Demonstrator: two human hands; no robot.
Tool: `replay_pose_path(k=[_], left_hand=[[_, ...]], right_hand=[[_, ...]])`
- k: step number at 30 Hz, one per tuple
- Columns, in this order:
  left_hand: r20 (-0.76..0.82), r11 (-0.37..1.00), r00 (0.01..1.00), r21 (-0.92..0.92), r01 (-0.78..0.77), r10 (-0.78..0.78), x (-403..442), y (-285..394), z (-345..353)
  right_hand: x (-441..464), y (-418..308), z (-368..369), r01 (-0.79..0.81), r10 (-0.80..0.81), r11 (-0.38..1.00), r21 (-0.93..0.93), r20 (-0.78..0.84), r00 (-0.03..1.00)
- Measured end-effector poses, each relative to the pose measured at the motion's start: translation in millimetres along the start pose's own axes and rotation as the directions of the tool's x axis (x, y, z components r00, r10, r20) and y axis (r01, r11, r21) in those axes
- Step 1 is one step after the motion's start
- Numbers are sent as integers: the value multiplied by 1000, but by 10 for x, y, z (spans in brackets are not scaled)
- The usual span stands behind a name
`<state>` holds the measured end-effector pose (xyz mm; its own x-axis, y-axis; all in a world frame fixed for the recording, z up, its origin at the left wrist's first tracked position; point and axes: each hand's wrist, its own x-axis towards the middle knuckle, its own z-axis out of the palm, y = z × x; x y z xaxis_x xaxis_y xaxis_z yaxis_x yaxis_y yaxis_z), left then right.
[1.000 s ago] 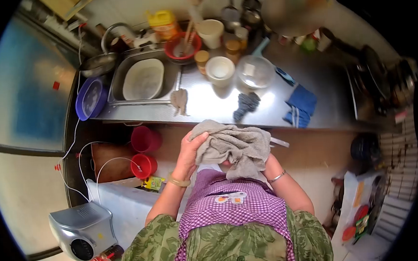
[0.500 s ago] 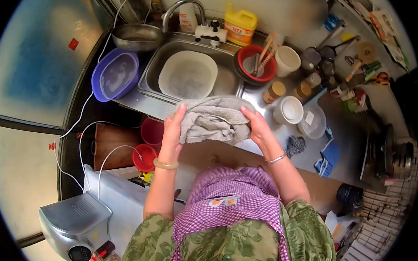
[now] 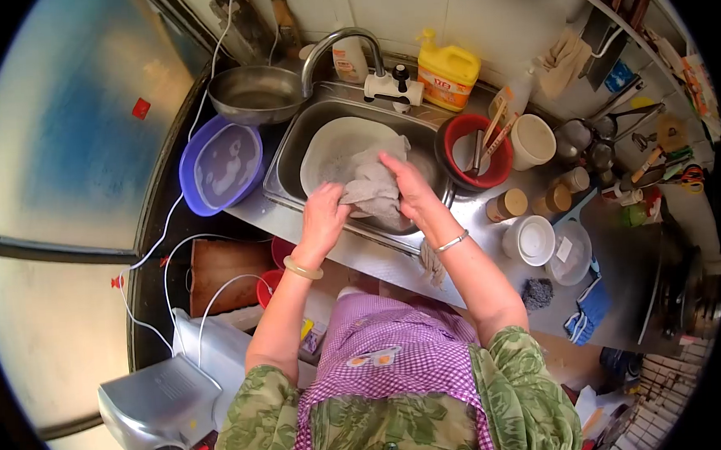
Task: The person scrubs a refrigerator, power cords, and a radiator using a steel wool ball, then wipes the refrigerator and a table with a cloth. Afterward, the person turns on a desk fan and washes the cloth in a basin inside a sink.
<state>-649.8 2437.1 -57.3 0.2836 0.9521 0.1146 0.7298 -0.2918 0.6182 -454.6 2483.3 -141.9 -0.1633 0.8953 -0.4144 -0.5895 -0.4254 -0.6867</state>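
Observation:
A crumpled grey cloth (image 3: 372, 188) is held between my two hands over the front right part of the metal sink (image 3: 290, 123). My left hand (image 3: 324, 216), below a pale bangle, grips the cloth's left end. On its right side my right hand (image 3: 410, 188), with a silver bracelet at the wrist, holds the cloth with curled fingers. Behind the cloth, a whitish basin (image 3: 332, 145) sits in the sink, and the cloth hides part of its rim. The faucet (image 3: 341, 38) arches above the basin.
Left of the sink are a purple basin (image 3: 225, 165) and a metal pan (image 3: 257, 93). To the right stand a red bowl (image 3: 500, 165) with utensils, a white tub (image 3: 533, 140), jars (image 3: 508, 205) and a yellow bottle (image 3: 448, 72). A blue cloth (image 3: 589, 309) lies farther right.
Both hands have moved the cloth forward from in front of the counter to over the sink. The cloth is now bunched smaller, and the view has shifted toward the sink.

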Motion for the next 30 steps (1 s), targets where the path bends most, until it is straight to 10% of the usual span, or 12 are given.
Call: replay_pose_path(k=[4, 8, 10, 12, 14, 25, 27, 29, 30], left_hand=[[-123, 920, 983, -382, 80, -137, 213, -554, 159], [79, 730, 960, -633, 256, -268, 508, -919, -42], [228, 483, 906, -785, 387, -357, 660, -1140, -28], [321, 235, 824, -853, 466, -467, 771, -1147, -33], [435, 319, 776, -734, 599, -457, 912, -1126, -66], [397, 303, 796, -772, 559, -457, 1045, -1455, 232], [226, 353, 824, -822, 448, -519, 1018, -1526, 298], [6, 385, 793, -872, 303, -609, 991, -1541, 319], [5, 335, 805, -908, 253, -593, 960, -1576, 280]], right_hand=[[579, -4, -511, 108, -127, 985, -136, -137, 982], [620, -154, -385, 139, -188, 961, -239, -194, 963], [749, -113, -271, 123, -113, 991, 59, -158, 981], [699, -111, -10, 109, -159, 974, -198, -258, 953], [665, 46, 65, -11, -122, 865, -502, -230, 965], [754, 517, 296, -45, -25, 933, -356, -190, 981], [734, 387, 244, 29, -291, 700, -713, -247, 924], [706, 270, 192, -48, -620, 168, -985, -143, 772], [684, 212, 102, -64, -648, 221, -973, -195, 737]])
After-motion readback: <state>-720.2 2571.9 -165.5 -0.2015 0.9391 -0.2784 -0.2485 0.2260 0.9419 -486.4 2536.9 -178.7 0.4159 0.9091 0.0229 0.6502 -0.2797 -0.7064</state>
